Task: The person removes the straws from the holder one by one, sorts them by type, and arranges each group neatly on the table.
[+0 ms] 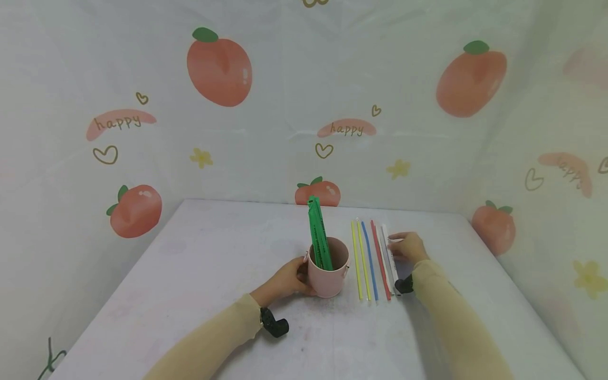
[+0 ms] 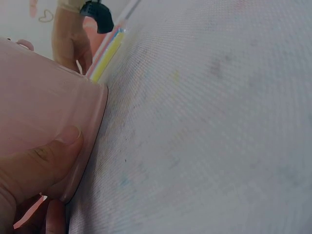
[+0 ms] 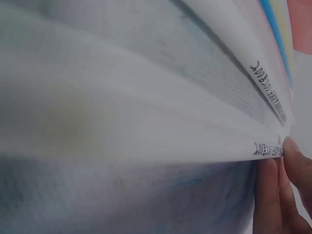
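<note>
My left hand (image 1: 287, 279) grips the side of a small pink bucket (image 1: 326, 285) with its thumb along the lower wall. In the left wrist view, that thumb presses the bucket (image 2: 44, 107) just above its base. Green-wrapped straws (image 1: 319, 235) lean upright inside it. Over on the right, my right hand (image 1: 409, 247) pinches a white paper-wrapped straw (image 3: 195, 141) between thumb and fingers near one end, where dark print shows. Another white wrapped straw (image 3: 224, 34) lies beside it.
Left of the white straws, in a row on the white-covered table (image 1: 214, 248), lie a red straw (image 1: 378, 253), a blue straw (image 1: 369, 256) and two yellow straws (image 1: 357, 258). A peach-printed curtain (image 1: 280, 79) hangs behind the table.
</note>
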`<state>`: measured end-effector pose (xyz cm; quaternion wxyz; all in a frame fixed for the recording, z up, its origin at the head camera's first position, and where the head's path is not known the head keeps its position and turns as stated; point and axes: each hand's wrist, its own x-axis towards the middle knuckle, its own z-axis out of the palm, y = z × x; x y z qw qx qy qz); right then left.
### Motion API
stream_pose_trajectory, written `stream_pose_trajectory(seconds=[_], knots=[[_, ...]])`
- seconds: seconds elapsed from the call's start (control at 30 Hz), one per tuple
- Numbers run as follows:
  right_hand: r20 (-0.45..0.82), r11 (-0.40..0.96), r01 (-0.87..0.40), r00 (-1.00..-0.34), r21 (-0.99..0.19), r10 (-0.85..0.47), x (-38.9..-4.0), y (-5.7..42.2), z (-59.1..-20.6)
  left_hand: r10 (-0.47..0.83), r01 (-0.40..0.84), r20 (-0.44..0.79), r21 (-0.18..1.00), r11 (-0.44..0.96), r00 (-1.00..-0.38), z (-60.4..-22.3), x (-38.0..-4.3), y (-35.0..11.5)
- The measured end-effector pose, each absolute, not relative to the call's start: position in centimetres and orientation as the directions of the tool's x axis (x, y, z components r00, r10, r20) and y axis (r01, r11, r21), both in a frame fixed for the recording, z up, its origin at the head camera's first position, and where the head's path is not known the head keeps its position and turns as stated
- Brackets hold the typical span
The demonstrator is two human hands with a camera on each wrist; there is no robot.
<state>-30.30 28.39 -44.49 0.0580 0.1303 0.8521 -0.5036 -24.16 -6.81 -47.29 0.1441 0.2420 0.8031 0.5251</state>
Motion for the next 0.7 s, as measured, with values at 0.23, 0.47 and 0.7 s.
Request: stream_pose_trajectory(seconds=[0.23, 0.47, 0.7], knots=[[-0.253, 0.471, 0.304, -0.952, -0.828, 0.17, -30.6, 28.26, -44.63, 0.538, 0.23, 0.021, 0.918, 0.324, -0.843, -46.65, -23.69, -6.7], [-0.253, 0.487, 0.304, -0.952, -0.818, 0.171, -30.93, 28.36, -44.84, 0.53, 0.231, 0.015, 0.91, 0.343, -0.848, -46.84, -23.78, -6.7], [-0.257, 0.505, 0.311, -0.95, -0.805, 0.175, -30.95, 28.37, -44.9, 0.529, 0.23, 0.006, 0.905, 0.359, -0.849, -47.31, -24.16, -6.79]])
